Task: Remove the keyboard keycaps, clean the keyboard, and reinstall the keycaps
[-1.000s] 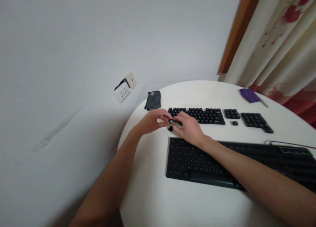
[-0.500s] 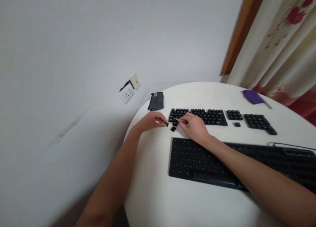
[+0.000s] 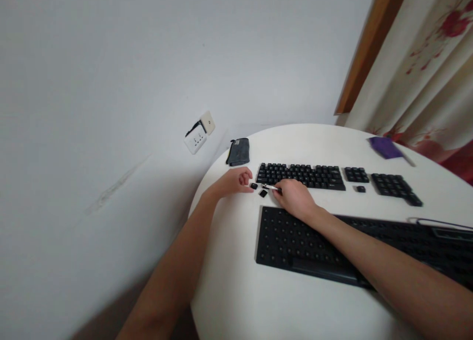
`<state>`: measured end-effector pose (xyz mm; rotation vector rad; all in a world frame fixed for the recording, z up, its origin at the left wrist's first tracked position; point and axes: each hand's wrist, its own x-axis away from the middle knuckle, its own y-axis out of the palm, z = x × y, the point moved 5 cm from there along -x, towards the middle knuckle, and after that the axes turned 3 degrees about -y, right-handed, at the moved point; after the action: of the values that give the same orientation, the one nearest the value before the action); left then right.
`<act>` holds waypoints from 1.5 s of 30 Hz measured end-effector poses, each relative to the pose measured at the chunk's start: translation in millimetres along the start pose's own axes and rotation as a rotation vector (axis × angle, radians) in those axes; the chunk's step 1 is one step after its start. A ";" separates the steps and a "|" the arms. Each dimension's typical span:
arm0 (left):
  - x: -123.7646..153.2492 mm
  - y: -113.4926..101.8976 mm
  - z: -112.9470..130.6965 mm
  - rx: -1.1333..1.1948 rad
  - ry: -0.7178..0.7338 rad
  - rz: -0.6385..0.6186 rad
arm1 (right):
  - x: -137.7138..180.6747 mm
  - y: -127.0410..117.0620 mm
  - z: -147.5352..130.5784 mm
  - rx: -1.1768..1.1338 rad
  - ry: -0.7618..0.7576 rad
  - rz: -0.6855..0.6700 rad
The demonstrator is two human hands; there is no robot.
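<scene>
My left hand is open beside a loose black keycap, thumb and fingers apart around its left side. My right hand is closed on a slim tool with a silvery shaft and a dark handle; its exact kind is too small to tell. The tool's tip points left, at a small dark piece by the keycaps. Another loose keycap lies just below, between both hands. Behind them, rows of black keycaps are laid out in keyboard order. My right forearm crosses over a black keyboard base stripped of caps.
A grey zip pouch lies at the back left of the round white table. More keycap blocks and a single keycap lie to the right. A purple cloth-like item is at the far right. The wall stands close on the left.
My left hand has let go of the keycap, which now lies on the table, and its fingers have spread. My right hand has moved slightly with the tool. The view has shifted a little.
</scene>
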<state>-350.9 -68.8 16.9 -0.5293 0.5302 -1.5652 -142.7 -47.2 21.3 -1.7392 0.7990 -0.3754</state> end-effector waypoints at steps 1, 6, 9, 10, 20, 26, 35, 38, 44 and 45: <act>0.4 -0.4 -0.9 -0.049 -0.019 0.000 | -0.1 0.4 0.3 -0.002 -0.001 0.000; 0.2 0.9 -3.9 -0.168 -0.076 0.003 | 0.3 2.0 -0.8 -0.015 -0.043 -0.010; -2.9 4.7 -6.9 -0.163 -0.085 0.024 | 0.8 2.1 -3.2 -0.010 -0.092 -0.012; -4.1 6.2 -7.8 -0.160 -0.087 0.031 | 0.9 2.1 -3.6 -0.004 -0.099 -0.012; -6.6 12.2 -2.1 -0.140 -0.086 0.049 | 0.8 3.9 -3.8 0.014 -0.118 -0.036; -6.4 12.5 2.3 -0.155 -0.072 0.031 | 1.5 4.9 -5.4 0.013 -0.132 -0.040; -9.3 12.1 -1.5 -0.207 -0.062 0.039 | 1.3 2.7 -6.3 0.001 -0.127 -0.046; -9.7 12.2 -3.4 -0.216 -0.055 0.031 | 1.1 3.4 -6.1 -0.008 -0.127 -0.047; -9.8 12.6 -4.5 -0.203 -0.063 0.037 | 0.8 3.3 -6.5 0.004 -0.138 -0.048; -9.7 12.8 -4.5 -0.197 -0.069 0.037 | 0.7 3.6 -6.6 0.005 -0.142 -0.048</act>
<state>-343.2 -59.8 5.2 -0.7161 0.6418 -1.4620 -147.4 -53.0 19.9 -1.7611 0.6547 -0.2823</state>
